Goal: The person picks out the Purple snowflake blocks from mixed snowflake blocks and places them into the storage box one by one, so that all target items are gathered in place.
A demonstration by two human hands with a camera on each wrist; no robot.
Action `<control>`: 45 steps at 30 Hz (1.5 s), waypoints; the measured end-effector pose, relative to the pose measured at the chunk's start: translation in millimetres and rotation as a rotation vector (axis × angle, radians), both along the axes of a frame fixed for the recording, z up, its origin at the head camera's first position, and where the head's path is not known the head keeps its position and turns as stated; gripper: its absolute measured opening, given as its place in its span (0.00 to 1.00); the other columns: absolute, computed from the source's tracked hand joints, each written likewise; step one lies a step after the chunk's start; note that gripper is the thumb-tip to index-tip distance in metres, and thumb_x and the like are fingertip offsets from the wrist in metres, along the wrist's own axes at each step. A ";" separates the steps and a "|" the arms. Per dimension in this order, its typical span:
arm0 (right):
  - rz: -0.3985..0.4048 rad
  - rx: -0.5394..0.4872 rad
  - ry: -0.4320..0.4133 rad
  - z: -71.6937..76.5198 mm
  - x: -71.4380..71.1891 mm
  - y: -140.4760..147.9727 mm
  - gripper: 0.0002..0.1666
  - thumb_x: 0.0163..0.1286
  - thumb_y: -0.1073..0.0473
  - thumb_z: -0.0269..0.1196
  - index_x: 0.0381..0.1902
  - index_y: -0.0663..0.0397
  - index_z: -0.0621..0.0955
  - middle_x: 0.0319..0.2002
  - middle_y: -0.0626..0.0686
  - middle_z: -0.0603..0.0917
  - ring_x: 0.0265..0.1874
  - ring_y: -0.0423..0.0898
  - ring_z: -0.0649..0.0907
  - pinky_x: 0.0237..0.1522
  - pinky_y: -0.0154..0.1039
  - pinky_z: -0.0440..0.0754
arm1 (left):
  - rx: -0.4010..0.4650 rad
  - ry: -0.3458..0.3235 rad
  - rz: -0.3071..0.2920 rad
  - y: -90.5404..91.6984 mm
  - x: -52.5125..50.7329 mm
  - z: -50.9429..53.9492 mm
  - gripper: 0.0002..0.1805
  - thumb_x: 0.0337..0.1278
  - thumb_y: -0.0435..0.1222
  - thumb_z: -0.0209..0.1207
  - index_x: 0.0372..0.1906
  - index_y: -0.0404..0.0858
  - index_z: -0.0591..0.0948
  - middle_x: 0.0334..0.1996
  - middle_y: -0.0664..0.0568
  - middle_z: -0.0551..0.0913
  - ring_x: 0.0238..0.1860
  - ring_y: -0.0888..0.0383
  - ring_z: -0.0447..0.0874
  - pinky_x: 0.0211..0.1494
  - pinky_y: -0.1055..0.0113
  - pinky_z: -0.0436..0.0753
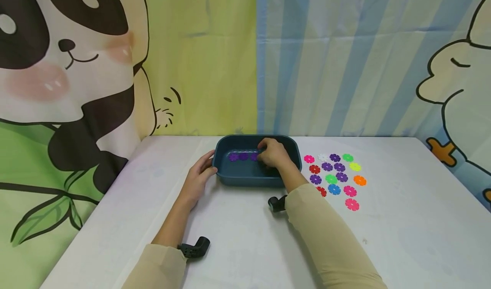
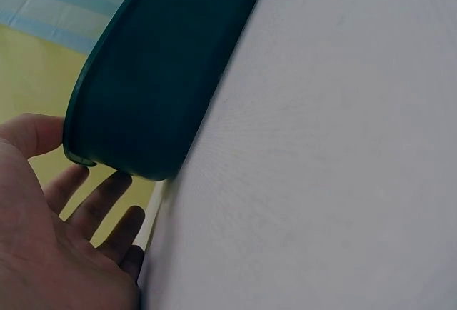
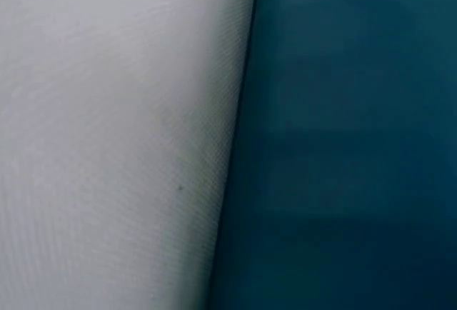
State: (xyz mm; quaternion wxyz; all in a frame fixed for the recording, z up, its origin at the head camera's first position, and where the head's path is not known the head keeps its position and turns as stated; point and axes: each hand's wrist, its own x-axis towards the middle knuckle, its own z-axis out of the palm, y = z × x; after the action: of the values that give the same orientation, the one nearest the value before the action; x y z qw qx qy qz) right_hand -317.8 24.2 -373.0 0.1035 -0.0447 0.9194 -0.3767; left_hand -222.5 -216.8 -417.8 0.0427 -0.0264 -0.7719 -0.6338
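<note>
A dark blue bin (image 1: 245,181) stands at the table's far edge; its left end shows in the left wrist view (image 2: 153,81) and one wall in the right wrist view (image 3: 343,146). My left hand (image 1: 195,182), fingers spread and relaxed (image 2: 50,231), touches the bin's left end from outside. Inside the bin lies a row of purple flower-shaped discs (image 1: 243,156). My right hand (image 1: 275,154) reaches down into the bin's right half, its fingers bent beside the row's right end. Whether it pinches a disc is hidden; the right wrist view does not show the hand.
Several flower-shaped discs lie on the white table (image 1: 238,238) right of the bin, among them a red one (image 1: 314,169), a blue one (image 1: 334,189), an orange one (image 1: 359,180) and a yellow one (image 1: 355,166). A patterned curtain (image 1: 207,67) hangs behind the table.
</note>
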 end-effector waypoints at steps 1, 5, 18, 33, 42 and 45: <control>0.002 -0.003 0.005 0.4 0.7 0.4 0.22 0.69 0.63 0.68 0.60 0.54 0.80 0.55 0.63 0.82 0.24 0.48 0.85 0.30 0.39 0.86 | 0.000 0.000 -0.001 -0.1 -0.1 -0.2 0.31 0.73 0.32 0.52 0.79 0.44 0.67 0.72 0.37 0.74 0.73 0.43 0.72 0.78 0.46 0.66; 0.019 0.011 0.041 2.2 3.7 2.7 0.22 0.69 0.61 0.67 0.60 0.53 0.80 0.50 0.62 0.85 0.21 0.48 0.85 0.30 0.40 0.84 | -0.002 0.003 -0.004 0.2 -1.3 -1.4 0.31 0.73 0.32 0.51 0.79 0.43 0.66 0.72 0.36 0.74 0.73 0.42 0.72 0.78 0.46 0.66; 0.086 -0.012 0.137 11.1 13.5 9.4 0.23 0.70 0.58 0.66 0.62 0.55 0.81 0.45 0.57 0.87 0.33 0.51 0.86 0.40 0.45 0.84 | -0.015 0.017 -0.002 -1.6 -1.0 -1.5 0.31 0.72 0.31 0.52 0.79 0.43 0.67 0.71 0.37 0.75 0.72 0.44 0.73 0.76 0.52 0.69; 0.147 -0.027 0.197 25.5 29.3 20.2 0.23 0.74 0.55 0.63 0.64 0.53 0.79 0.49 0.56 0.86 0.46 0.54 0.83 0.53 0.52 0.82 | -0.028 0.037 -0.013 -1.7 -2.9 -4.1 0.31 0.72 0.32 0.52 0.79 0.43 0.67 0.70 0.37 0.76 0.72 0.45 0.74 0.62 0.79 0.72; 0.159 -0.105 0.276 25.6 43.4 33.0 0.19 0.75 0.55 0.63 0.60 0.51 0.80 0.49 0.55 0.86 0.48 0.54 0.83 0.55 0.52 0.82 | -0.036 0.035 -0.008 -1.1 -2.6 -2.3 0.32 0.72 0.32 0.52 0.79 0.43 0.66 0.70 0.37 0.76 0.71 0.44 0.74 0.60 0.81 0.72; 0.153 -0.127 0.284 24.9 47.6 35.8 0.18 0.75 0.56 0.63 0.59 0.52 0.81 0.49 0.55 0.86 0.48 0.53 0.84 0.54 0.52 0.82 | -0.037 0.031 -0.006 -2.1 -2.1 -2.5 0.32 0.72 0.31 0.52 0.79 0.43 0.66 0.70 0.36 0.76 0.71 0.43 0.74 0.60 0.81 0.71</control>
State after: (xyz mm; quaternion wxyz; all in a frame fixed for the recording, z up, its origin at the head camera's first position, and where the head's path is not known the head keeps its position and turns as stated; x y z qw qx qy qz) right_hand -270.2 60.1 -348.1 -0.0021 -0.1739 0.8932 -0.4147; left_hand -224.7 -218.9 -420.3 0.0524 -0.0394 -0.7825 -0.6192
